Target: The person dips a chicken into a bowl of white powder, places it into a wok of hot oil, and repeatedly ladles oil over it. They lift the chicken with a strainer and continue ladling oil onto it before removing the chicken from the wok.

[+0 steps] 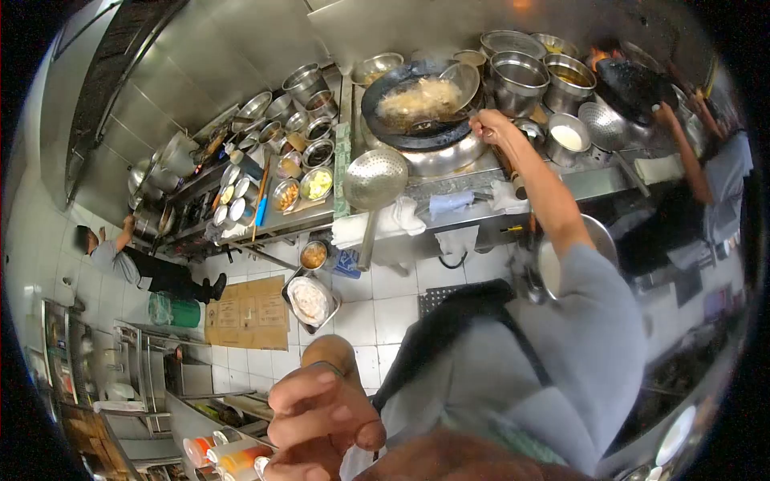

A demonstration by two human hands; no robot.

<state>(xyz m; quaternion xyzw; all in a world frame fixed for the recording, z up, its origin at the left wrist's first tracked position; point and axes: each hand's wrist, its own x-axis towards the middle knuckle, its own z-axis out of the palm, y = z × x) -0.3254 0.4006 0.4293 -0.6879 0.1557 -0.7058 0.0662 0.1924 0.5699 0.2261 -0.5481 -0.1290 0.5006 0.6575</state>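
My right hand point(489, 127) is closed at the right rim of a black wok point(381, 132), fingers wrapped on something I cannot make out, a wok handle or a utensil's end. Pale food point(421, 100) bubbles in oil inside the wok. A round mesh strainer point(461, 84) leans against the wok's right side. My left hand point(325, 413) is raised close to the camera, its fingers loosely curled and apart, with nothing visible in them. In front of the wok, a large perforated skimmer point(375, 180) rests with its handle pointing down over the counter edge.
Metal pots point(518, 84) stand behind and right of the wok. Seasoning bowls point(319, 183) crowd the left counter. A tray of pale food point(310, 301) sits low, beside flattened cardboard point(247, 313). One person point(136, 260) works at left, another point(714, 180) at a flaming wok on the right.
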